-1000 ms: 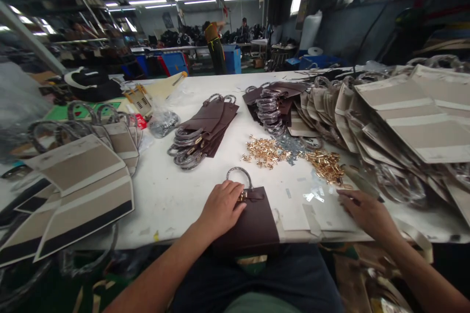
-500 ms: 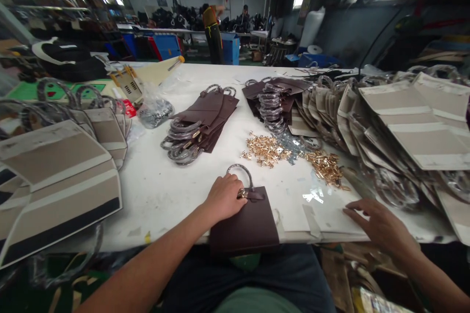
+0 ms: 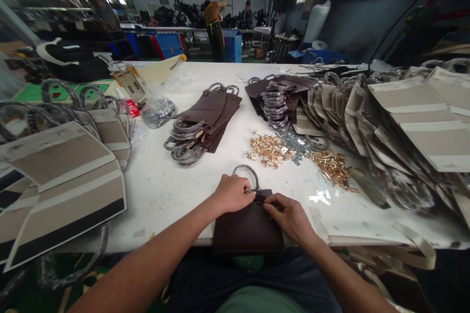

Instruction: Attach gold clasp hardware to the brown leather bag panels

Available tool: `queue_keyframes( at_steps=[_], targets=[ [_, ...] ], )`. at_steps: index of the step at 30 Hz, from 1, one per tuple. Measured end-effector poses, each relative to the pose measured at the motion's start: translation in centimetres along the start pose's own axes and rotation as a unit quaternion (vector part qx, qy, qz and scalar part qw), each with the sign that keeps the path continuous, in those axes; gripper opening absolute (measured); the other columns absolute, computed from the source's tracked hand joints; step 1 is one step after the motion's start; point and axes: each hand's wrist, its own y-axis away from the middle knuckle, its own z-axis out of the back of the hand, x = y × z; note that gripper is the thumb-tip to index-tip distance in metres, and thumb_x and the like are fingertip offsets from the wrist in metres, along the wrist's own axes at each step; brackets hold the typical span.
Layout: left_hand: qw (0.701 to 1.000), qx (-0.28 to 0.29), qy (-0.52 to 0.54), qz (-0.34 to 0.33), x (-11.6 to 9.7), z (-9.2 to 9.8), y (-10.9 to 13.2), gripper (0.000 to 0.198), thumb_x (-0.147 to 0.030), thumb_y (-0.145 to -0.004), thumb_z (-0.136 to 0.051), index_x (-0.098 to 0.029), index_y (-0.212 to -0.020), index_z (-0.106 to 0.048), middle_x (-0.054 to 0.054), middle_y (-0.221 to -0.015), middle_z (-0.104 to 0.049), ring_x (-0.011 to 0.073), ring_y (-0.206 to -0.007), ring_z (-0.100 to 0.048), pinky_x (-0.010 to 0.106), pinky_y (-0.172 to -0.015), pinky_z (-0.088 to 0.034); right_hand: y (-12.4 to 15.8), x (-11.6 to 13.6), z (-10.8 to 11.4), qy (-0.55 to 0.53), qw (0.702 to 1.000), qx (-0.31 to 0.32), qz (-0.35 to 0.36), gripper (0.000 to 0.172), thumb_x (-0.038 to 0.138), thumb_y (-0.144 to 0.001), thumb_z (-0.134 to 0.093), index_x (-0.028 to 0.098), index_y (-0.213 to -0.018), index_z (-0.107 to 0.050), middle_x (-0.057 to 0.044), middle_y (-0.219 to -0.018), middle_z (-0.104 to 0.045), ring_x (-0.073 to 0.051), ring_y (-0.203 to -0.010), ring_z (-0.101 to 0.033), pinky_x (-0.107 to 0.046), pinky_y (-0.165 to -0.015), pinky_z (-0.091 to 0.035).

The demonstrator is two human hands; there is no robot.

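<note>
A dark brown handbag panel (image 3: 246, 232) lies at the table's front edge, its plastic-wrapped handle (image 3: 253, 170) standing up behind it. My left hand (image 3: 234, 193) is closed at the panel's top edge, gripping a small metal fitting at the handle's base. From the right, my right hand (image 3: 290, 212) pinches the short brown strap (image 3: 260, 198) beside that fitting. Both hands nearly touch over the panel's top, and the fingertips partly hide the fitting and strap.
Gold metal fittings (image 3: 270, 149) and a second gold pile (image 3: 332, 168) lie beyond my right hand, near silver plates (image 3: 320, 197). Brown panels (image 3: 211, 112) are stacked ahead. Beige-lined panels (image 3: 69, 186) flank the left; more (image 3: 414, 117) crowd the right. A person (image 3: 215, 29) stands far back.
My right hand has moved left from the bare tabletop to the brown strap and now pinches it. The left hand keeps its grip at the panel's top. The view has shifted slightly.
</note>
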Motion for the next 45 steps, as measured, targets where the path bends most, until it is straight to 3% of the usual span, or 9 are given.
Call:
queue_keyframes(
  at_steps=[5,10,14,18,21,26,32,39,45],
  targets=[
    [0.999,-0.008,0.031,0.011,-0.9,-0.1,-0.2,0.019,-0.039,-0.085,-0.064,-0.024,-0.075,-0.071,-0.001,-0.077,-0.076,0.0223,-0.081,-0.068,0.047,-0.106,-0.039,-0.2,-1.2,-1.2,-0.038,0.999,-0.033,0.007,0.023,0.039,-0.088,-0.066,0.023,-0.104,-0.068,-0.001,-0.085,-0.073,-0.017,-0.074,-0.066,-0.027,-0.070,-0.050],
    [0.995,-0.036,0.089,-0.011,-2.4,0.1,-0.4,0.030,-0.044,-0.086,-0.067,-0.022,-0.067,-0.068,-0.001,-0.071,-0.074,0.0192,-0.074,-0.067,0.049,-0.121,-0.024,0.1,-1.0,-0.7,-0.041,0.999,0.001,0.011,0.015,0.035,-0.087,-0.068,0.025,-0.097,-0.072,0.000,-0.088,-0.075,-0.019,-0.080,-0.069,-0.028,-0.075,-0.052],
    [0.992,-0.028,0.123,0.006,-2.6,0.3,-0.6,0.028,-0.043,-0.087,-0.065,-0.022,-0.070,-0.072,0.002,-0.076,-0.076,0.0210,-0.077,-0.068,0.039,-0.099,-0.046,0.2,-0.9,0.3,0.044,0.999,0.008,0.027,0.024,0.026,-0.085,-0.066,0.027,-0.109,-0.071,0.001,-0.090,-0.076,-0.019,-0.081,-0.071,-0.029,-0.078,-0.053],
    [0.988,-0.004,0.144,0.052,-2.6,0.8,-0.4,0.023,-0.040,-0.084,-0.066,-0.022,-0.093,-0.078,0.004,-0.085,-0.078,0.0222,-0.079,-0.070,0.032,-0.073,-0.049,0.0,-1.6,1.1,0.176,0.980,0.001,0.089,0.021,0.028,-0.092,-0.060,0.028,-0.111,-0.070,-0.001,-0.095,-0.076,-0.022,-0.086,-0.073,-0.030,-0.077,-0.052],
    [0.972,0.052,0.224,0.050,-2.5,1.2,0.3,0.048,-0.050,-0.080,-0.072,-0.018,-0.116,-0.075,0.006,-0.089,-0.078,0.0221,-0.079,-0.070,0.030,-0.069,-0.049,0.1,-2.3,1.5,0.230,0.961,-0.011,0.152,0.019,0.037,-0.098,-0.058,0.029,-0.106,-0.072,-0.002,-0.093,-0.074,-0.022,-0.085,-0.073,-0.030,-0.072,-0.052],
    [0.900,0.145,0.406,0.063,-1.7,0.8,1.2,0.068,-0.051,-0.075,-0.078,-0.012,-0.130,-0.069,0.010,-0.105,-0.078,0.0212,-0.088,-0.071,0.030,-0.080,-0.052,1.3,-3.6,0.9,0.211,0.956,-0.027,0.202,0.034,0.048,-0.103,-0.049,0.028,-0.090,-0.073,-0.001,-0.078,-0.069,-0.019,-0.070,-0.071,-0.026,-0.066,-0.051],
    [0.932,0.134,0.333,0.040,-3.3,0.9,1.7,0.062,-0.073,-0.085,-0.058,-0.021,-0.112,-0.078,0.005,-0.102,-0.080,0.0215,-0.093,-0.071,0.030,-0.087,-0.051,1.9,-4.2,-2.9,0.057,0.993,0.018,0.099,0.035,0.058,-0.095,-0.056,0.028,-0.098,-0.074,-0.001,-0.084,-0.078,-0.020,-0.074,-0.075,-0.022,-0.070,-0.058],
    [0.977,0.024,0.211,0.012,-4.2,0.3,1.7,0.064,-0.068,-0.097,-0.039,-0.022,-0.131,-0.068,0.010,-0.128,-0.072,0.0289,-0.122,-0.064,0.038,-0.106,-0.047,-0.2,-0.9,-3.3,-0.040,0.990,-0.100,0.093,0.041,0.057,-0.087,-0.061,0.022,-0.106,-0.071,-0.011,-0.116,-0.076,-0.029,-0.107,-0.073,-0.032,-0.090,-0.058],
    [0.999,-0.037,0.003,-0.011,-2.3,-1.8,2.2,0.036,-0.038,-0.083,-0.066,-0.020,-0.114,-0.067,0.012,-0.114,-0.071,0.0295,-0.111,-0.063,0.039,-0.099,-0.049,-0.8,-0.6,0.0,-0.080,0.993,-0.077,-0.050,0.043,0.063,-0.084,-0.063,0.022,-0.087,-0.070,-0.002,-0.059,-0.069,-0.023,-0.055,-0.069,-0.029,-0.054,-0.053]
  ],
)
